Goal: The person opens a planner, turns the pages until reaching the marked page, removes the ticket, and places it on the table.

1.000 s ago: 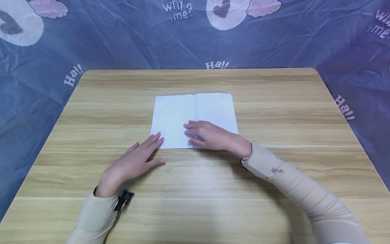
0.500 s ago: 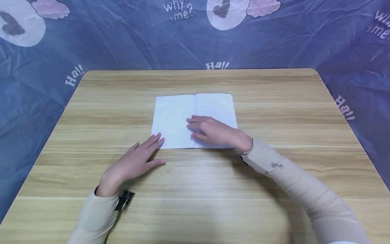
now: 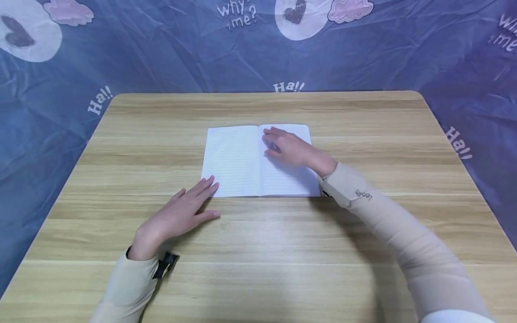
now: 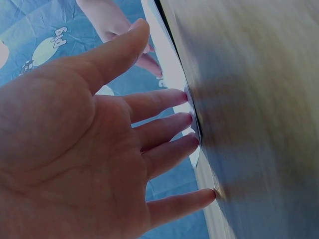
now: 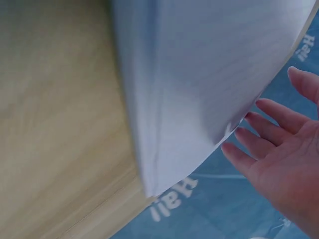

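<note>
In the head view, a lined notebook (image 3: 230, 157) lay spread at its middle on a wood-grain table (image 3: 250, 251), its lower edge facing the person. The left hand (image 3: 179, 213) rested at the notebook's lower left corner, its fingers straight and the tips touching the page there, while the thumb stood wide of them over the bare wood. The right hand (image 3: 292, 148) was over the upper part of the right-hand page, its fingers loosely bent and slightly parted, gripping nothing, with a shadow beneath. Beige sleeves covered both forearms, and a black clip (image 3: 165, 264) showed at the left cuff. Behind the table hung a blue cloth (image 3: 169, 54) printed with white lettering and pink clouds.

In the left wrist view, the palm faced the camera; three fingertips met the notebook's edge, and the little finger stood apart, its tip at the tabletop. Part of the right hand showed beyond the thumb.

In the right wrist view, the pages filled the middle, and the fingers, gently extended and holding nothing, reached their far edge; whether the tips touched paper could not be told.
</note>
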{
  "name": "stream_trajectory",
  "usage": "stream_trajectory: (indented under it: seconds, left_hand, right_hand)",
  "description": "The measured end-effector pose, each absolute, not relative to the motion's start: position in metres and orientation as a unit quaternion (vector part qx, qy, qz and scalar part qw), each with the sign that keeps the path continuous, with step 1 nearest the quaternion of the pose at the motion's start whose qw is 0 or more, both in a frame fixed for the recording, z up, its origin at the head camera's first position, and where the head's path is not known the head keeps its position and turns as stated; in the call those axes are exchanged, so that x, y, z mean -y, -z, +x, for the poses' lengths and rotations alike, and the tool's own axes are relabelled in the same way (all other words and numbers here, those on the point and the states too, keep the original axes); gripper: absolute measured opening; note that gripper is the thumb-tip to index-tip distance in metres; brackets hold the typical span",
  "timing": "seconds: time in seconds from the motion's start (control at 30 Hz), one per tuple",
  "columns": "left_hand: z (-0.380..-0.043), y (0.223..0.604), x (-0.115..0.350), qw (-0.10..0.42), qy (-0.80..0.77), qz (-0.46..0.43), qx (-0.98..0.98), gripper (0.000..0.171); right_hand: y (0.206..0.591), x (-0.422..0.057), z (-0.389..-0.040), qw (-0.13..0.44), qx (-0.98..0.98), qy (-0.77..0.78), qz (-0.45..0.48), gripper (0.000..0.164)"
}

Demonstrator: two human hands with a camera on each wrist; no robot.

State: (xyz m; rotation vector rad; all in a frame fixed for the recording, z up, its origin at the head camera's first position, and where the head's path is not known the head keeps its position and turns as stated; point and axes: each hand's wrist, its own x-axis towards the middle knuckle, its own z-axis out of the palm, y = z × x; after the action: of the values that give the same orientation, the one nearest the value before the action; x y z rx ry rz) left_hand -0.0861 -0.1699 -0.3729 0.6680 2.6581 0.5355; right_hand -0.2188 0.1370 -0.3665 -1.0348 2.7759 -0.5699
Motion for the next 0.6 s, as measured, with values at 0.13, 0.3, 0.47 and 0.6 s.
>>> stream_trajectory:
  seconds: [0.13,0.3,0.47,0.6]
  left_hand:
    - [-0.086,0.372,0.170,0.172,-0.187,0.237,-0.938,0.073]
    - [-0.085,0.372,0.169,0.175,-0.185,0.235,-0.938,0.072]
    - [-0.085,0.371,0.169,0.175,-0.185,0.236,-0.938,0.072]
    - [-0.085,0.371,0.168,0.173,-0.184,0.238,-0.938,0.073]
  right_hand:
    - [0.368,-0.145,-0.235,0.067,-0.931,0.181,-0.310,0.052]
    - [0.368,-0.151,-0.253,0.081,-0.938,0.190,-0.279,0.055]
    - [0.365,-0.154,-0.263,0.089,-0.933,0.212,-0.278,0.055]
    - [0.364,-0.153,-0.267,0.095,-0.932,0.219,-0.273,0.053]
